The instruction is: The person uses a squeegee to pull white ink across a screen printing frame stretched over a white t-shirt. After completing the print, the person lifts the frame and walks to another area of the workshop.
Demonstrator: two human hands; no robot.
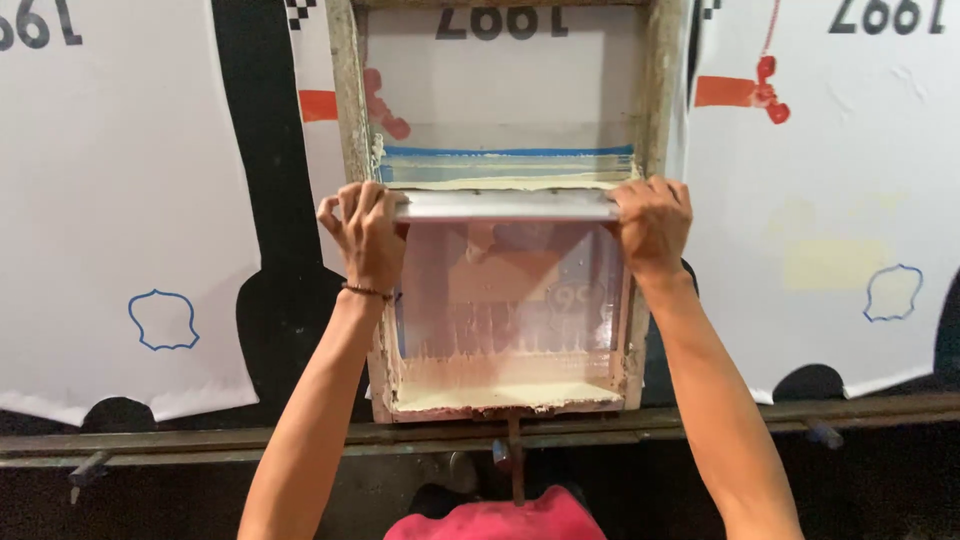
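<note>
While both arms reach forward over the work, the left hand (365,232) and the right hand (652,222) each clench one end of a pale squeegee (505,206) that spans the printing screen frame (352,110) from side to side. Left fingers curl over the top of the bar at its left end; right fingers wrap the right end in the same way. Left wrist carries a thin dark bracelet (368,291).

Squeegee position: roughly mid-height in the frame, lying level across the mesh, blade side down against it as far as can be judged. Just beyond the bar, a band of cream-coloured ink (505,181) lies on the mesh, bordered on its far side by blue tape (505,153). Near edge of the frame holds another pool of cream ink (505,393), with drips running down to it. Mesh between bar and near pool is translucent pinkish; a faint design shows through it, detail not resolvable.

Frame itself is worn wood, smeared with dried ink along both side rails. It lies on a white garment (318,140) with an orange-red patch.

Surroundings: a second white garment (110,180) lies to the left, bearing a blue outlined shape (163,320). A third white garment (820,200) lies to the right, bearing a pale yellow patch, a small blue outline and red marks near its top. Dark table surface shows between them. A metal rail (200,436) runs along the near edge. Red clothing (500,520) of the person is visible at the bottom.
</note>
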